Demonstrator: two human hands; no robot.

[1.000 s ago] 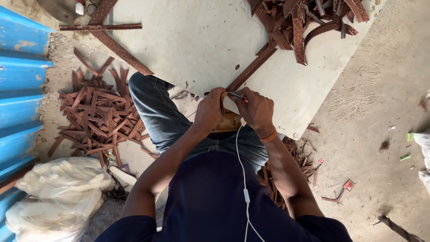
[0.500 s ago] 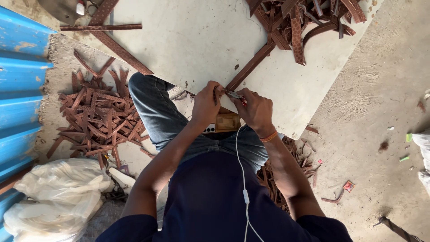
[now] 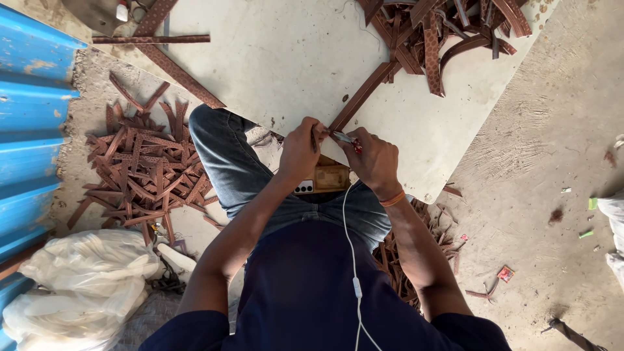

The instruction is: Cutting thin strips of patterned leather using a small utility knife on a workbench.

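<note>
I sit at a white board [image 3: 286, 58] laid on the floor. My left hand [image 3: 300, 153] pinches the near end of a long brown leather strip [image 3: 364, 97] that runs up and right across the board. Close beside it, my right hand [image 3: 376, 159] grips a small metal tool with a red part [image 3: 348, 140] against the strip's end. A phone [image 3: 304, 187] and a tan wallet-like thing [image 3: 333, 177] lie on my lap under the hands.
A heap of brown strips [image 3: 448, 32] covers the board's far right. Cut strip pieces [image 3: 146, 169] pile on the floor at left beside a blue corrugated sheet [image 3: 32, 130]. White sacks [image 3: 84, 273] sit lower left. More scraps [image 3: 396, 260] lie by my right leg.
Both hands have shifted slightly up along the strip's end; the left hand has closed more tightly on it. The rest is unchanged.
</note>
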